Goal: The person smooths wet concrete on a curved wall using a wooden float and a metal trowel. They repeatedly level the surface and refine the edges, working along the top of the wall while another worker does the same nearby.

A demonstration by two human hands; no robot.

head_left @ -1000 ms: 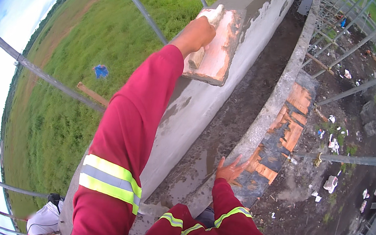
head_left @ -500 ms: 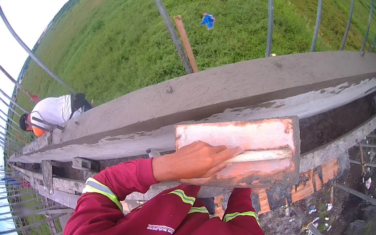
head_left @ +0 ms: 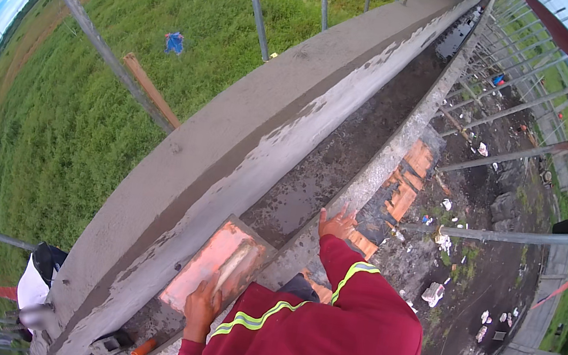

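My left hand (head_left: pixel 202 307) grips the handle of a wooden plastering float (head_left: pixel 207 257), a rectangular board with worn orange-pink paint. The float sits low over the concrete channel (head_left: pixel 299 198), near its inner wall; whether it touches anything there I cannot tell. My right hand (head_left: pixel 338 223) rests with fingers spread on the narrow concrete ledge (head_left: pixel 392 160) on the near side of the channel. Beyond the channel runs a wide wall top (head_left: pixel 236 102) of smooth grey mortar, its side face damp in patches.
Steel poles (head_left: pixel 95 24) and a wooden stake (head_left: pixel 151 90) rise beyond the wall. Another person (head_left: pixel 35 284) is at the far lower left. An orange pipe piece (head_left: pixel 143 349) lies in the channel. On the right, a metal pole (head_left: pixel 501 236) crosses above littered ground well below.
The view has swung to the right along the wall. My left hand has carried the float down and left. My right hand, hidden before, now shows on the ledge.
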